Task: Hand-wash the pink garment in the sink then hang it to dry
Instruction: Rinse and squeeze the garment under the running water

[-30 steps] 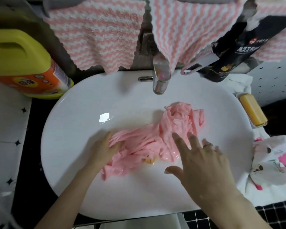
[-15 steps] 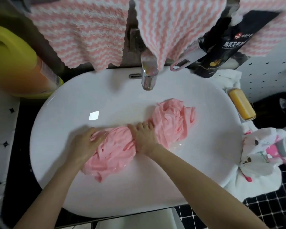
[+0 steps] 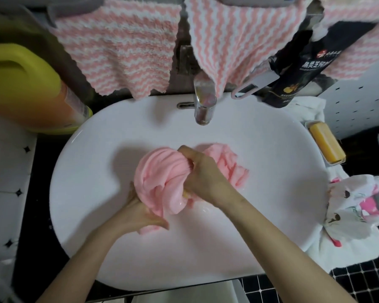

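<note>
The wet pink garment (image 3: 160, 178) is bunched into a mound in the middle of the white oval sink (image 3: 92, 171). My left hand (image 3: 140, 213) grips its near lower end from below. My right hand (image 3: 199, 171) is curled round the middle of the bundle, squeezing it. A loose part of the garment lies on the basin beyond my right hand. A small yellow bit shows under the cloth by my right palm.
A chrome faucet (image 3: 202, 106) overhangs the sink's far rim. Pink-and-white striped towels (image 3: 123, 53) hang above it. A yellow detergent jug (image 3: 26, 88) stands at left. At right sit an orange soap bar (image 3: 327, 143), a black bottle (image 3: 298, 71) and a white printed cloth (image 3: 354, 211).
My right hand came down from above the garment and took hold of its middle. Both hands then gathered the spread cloth into a raised bundle, shifted slightly toward me.
</note>
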`<state>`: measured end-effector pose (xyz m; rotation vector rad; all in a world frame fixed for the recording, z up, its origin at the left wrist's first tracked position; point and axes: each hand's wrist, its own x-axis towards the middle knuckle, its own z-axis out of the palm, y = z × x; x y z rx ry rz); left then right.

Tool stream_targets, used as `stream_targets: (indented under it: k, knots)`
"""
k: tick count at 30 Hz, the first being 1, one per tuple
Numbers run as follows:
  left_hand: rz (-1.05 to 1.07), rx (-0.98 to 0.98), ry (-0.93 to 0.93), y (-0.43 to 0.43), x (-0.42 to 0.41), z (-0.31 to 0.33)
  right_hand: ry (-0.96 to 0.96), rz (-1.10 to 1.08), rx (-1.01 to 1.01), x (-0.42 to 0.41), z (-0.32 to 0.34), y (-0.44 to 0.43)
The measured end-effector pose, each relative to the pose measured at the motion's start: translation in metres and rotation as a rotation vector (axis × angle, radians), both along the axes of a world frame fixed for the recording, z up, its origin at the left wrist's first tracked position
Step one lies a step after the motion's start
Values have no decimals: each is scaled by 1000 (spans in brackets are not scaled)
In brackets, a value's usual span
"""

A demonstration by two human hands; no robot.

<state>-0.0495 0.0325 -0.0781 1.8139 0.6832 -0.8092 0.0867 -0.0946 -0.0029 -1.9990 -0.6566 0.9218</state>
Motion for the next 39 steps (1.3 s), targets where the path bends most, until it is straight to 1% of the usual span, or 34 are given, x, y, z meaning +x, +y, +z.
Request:
stream_targets:
  k: [1, 2, 3, 4, 5, 6, 7, 8, 9, 12, 14, 15, 16, 17, 18, 19, 20, 22, 24, 26, 28, 29, 30, 32, 33, 34, 35, 36, 38, 39]
  knots:
    - [180, -81, -8, -13, 11, 3, 113, -37, 74, 1, 8, 0]
    - [316, -212, -100, -17, 19, 1, 205, -73, 153, 1, 13, -2]
    - [383, -217, -199, -20, 24, -4, 272, -108, 233, 3, 14, -5]
    - [532, -193, -259, -21, 32, -6, 333, -159, 307, 6, 13, -8]
    - [658, -110, -329, -16, 35, -7, 414, -226, 373, 11, 7, -13]
    - [616, -9, -441, -10, 39, -3, 515, -301, 427, 18, 0, -20]
    - [506, 110, -484, -3, 42, 2, 589, -361, 453, 26, -11, -30]
    - [372, 217, -542, 3, 41, 6, 616, -387, 434, 34, -22, -41]
    - [263, 272, -569, 7, 41, 10, 602, -379, 371, 41, -33, -52]
    - [123, 354, -525, 8, 45, 12, 534, -309, 126, 49, -64, -82]
    - [-119, 469, -477, 6, 43, -1, 549, -325, 3, 47, -81, -95]
    - [-253, 538, -471, 6, 42, -11, 494, -357, -38, 45, -86, -98]
    - [-358, 595, -465, 7, 39, -23, 361, -410, -76, 44, -90, -98]
    - [-409, 618, -426, 7, 36, -31, 192, -471, -100, 42, -92, -95]
    - [-429, 631, -395, 3, 34, -37, 62, -526, -107, 41, -95, -89]
    - [-439, 637, -385, -1, 33, -42, 19, -548, -102, 38, -95, -79]
    - [-457, 654, -387, -8, 33, -46, 43, -552, -111, 35, -99, -66]
    - [-469, 716, -360, -24, 33, -54, 40, -490, -208, 28, -109, -40]
    - [-382, 728, -371, -30, 36, -58, -45, -439, -354, 22, -118, -23]
    - [-305, 733, -406, -34, 39, -66, -161, -489, -351, 10, -117, -17]
    - [-254, 718, -489, -35, 39, -79, -453, -468, -271, -14, -117, -15]
    - [-207, 748, -540, -36, 38, -81, -589, -436, -232, -26, -122, -14]
    - [-124, 762, -581, -38, 36, -85, -667, -392, -222, -37, -127, -11]
    - [10, 751, -573, -40, 39, -88, -710, -285, -242, -40, -140, -5]
    - [23, 756, -578, -40, 39, -88, -735, -246, -251, -35, -148, -4]
    - [93, 733, -637, -40, 39, -88, -754, -214, -265, -26, -157, -4]
    - [97, 740, -669, -40, 38, -90, -775, -182, -294, -16, -163, -3]
    - [120, 694, -653, -40, 40, -87, -783, -162, -332, -6, -169, -3]
    - [88, 653, -568, -41, 44, -91, -749, -93, -393, 11, -171, 4]
    - [65, 689, -540, -40, 45, -87, -694, -51, -416, 20, -167, 10]
